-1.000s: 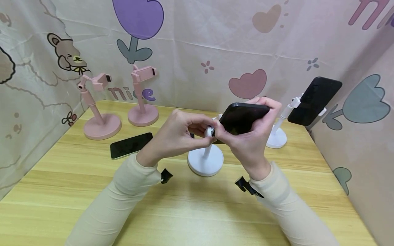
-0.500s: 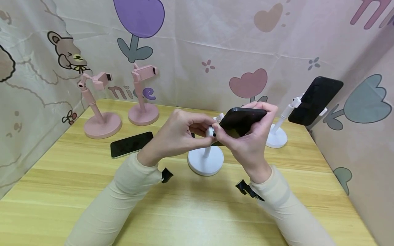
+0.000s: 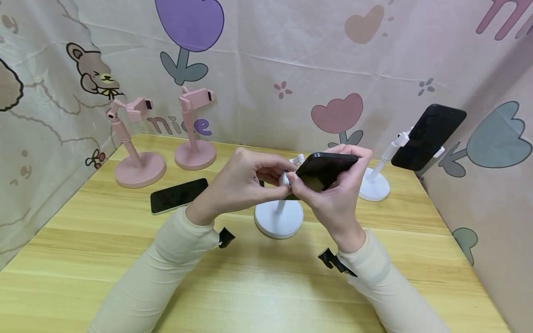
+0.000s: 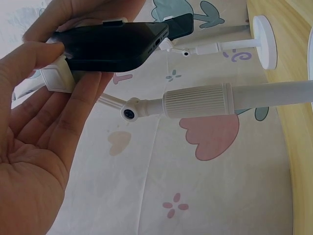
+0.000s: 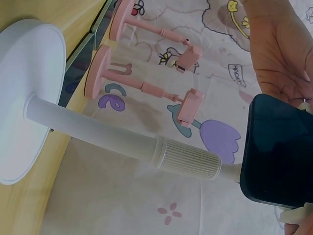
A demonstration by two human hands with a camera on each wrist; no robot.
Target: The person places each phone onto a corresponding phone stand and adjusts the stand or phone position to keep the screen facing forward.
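We see two hands with a black phone (image 3: 321, 173) up over the table (image 3: 250, 296), at the top of a white stand (image 3: 279, 219). The left hand (image 3: 235, 180) pinches the white clamp (image 4: 58, 76) of the stand, with its thumb on one side and a finger on the other. The right hand (image 3: 335, 199) holds the phone. Its thumb lies near the clamp and its other fingers bend around the far side, so we cannot see all their tips.

The phone is long and thin, and we see its long way run about the same way as the stand's post (image 4: 271, 93). The end with the little plug hole points down to the table, and the other end points up. In the head view its dark front faces back to us on a slant. In the right wrist view we see a white bit of the clamp at each long side.

To the left we find two pink stands, a near one (image 3: 139, 171) and a far one (image 3: 195, 155), and a flat phone (image 3: 179, 195) lying on the table. To the right, a second white stand (image 3: 374, 185) holds a tilted phone (image 3: 429, 138).
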